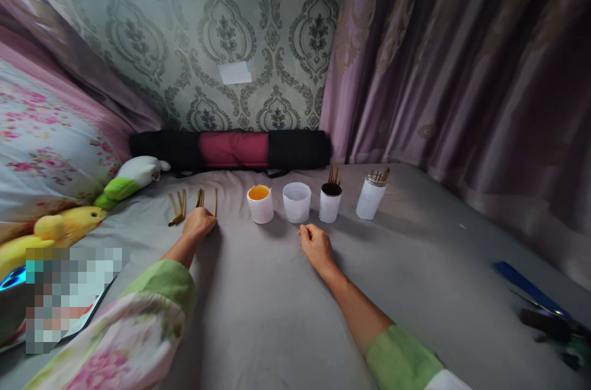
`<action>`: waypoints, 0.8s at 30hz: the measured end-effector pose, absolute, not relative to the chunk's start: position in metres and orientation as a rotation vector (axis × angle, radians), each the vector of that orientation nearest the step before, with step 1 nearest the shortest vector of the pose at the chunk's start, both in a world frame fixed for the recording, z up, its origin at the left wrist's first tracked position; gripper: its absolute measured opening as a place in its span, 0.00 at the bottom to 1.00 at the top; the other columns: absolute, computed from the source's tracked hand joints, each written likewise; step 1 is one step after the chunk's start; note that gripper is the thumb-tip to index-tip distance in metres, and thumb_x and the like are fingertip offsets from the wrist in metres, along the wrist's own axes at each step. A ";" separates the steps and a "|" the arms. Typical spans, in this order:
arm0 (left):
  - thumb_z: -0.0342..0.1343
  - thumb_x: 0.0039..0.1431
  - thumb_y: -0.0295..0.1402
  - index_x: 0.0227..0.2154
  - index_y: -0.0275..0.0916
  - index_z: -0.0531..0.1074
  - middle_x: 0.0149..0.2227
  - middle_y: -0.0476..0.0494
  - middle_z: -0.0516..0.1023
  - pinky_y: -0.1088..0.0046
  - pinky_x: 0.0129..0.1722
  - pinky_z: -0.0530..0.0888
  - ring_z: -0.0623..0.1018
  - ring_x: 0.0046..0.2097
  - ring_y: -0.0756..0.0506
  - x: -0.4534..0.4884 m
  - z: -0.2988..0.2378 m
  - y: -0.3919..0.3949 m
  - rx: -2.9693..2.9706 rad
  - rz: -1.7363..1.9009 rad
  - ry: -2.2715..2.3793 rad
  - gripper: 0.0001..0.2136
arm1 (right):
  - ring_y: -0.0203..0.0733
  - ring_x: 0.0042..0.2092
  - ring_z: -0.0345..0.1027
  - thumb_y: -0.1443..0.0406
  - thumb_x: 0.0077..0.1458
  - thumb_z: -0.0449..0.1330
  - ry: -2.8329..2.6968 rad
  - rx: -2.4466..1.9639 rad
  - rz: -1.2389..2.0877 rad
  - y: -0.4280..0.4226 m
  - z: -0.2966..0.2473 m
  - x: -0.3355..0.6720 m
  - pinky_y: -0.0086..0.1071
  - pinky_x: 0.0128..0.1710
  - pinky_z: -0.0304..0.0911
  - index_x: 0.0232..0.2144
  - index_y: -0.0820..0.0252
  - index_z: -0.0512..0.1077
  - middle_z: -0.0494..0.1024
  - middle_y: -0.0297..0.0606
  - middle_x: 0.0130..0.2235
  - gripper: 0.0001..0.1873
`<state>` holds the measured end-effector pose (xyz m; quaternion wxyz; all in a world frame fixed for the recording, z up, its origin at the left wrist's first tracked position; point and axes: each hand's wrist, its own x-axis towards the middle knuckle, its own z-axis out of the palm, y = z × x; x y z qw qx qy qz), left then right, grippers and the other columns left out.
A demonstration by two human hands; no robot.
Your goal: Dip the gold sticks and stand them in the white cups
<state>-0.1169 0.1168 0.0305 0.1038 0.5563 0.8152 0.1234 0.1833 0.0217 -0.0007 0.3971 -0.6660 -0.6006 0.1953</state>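
My left hand is closed over a small bunch of thin golden-brown sticks, whose ends stick out beyond my knuckles. To its left lies a loose group of similar sticks, and one single stick lies just right of it. My right hand rests on the grey sheet with its fingers curled in; nothing shows in it. Beyond it stand a white cup with an orange inside, a plain white cup, and a white container with a dark inside, sticks showing at its back rim.
Farther right, a white cylinder holds several sticks and leans slightly. A black and red roll lies along the wall. Plush toys and a blurred-out flat object are at left. A blue strip lies at right.
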 end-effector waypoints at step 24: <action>0.52 0.43 0.36 0.33 0.38 0.75 0.38 0.34 0.75 0.67 0.35 0.68 0.72 0.42 0.37 -0.108 0.048 0.106 1.560 0.346 2.435 0.13 | 0.34 0.27 0.66 0.60 0.54 0.46 -1.525 -1.685 0.479 0.021 0.000 0.183 0.25 0.26 0.51 0.26 0.59 0.72 0.76 0.37 0.26 0.17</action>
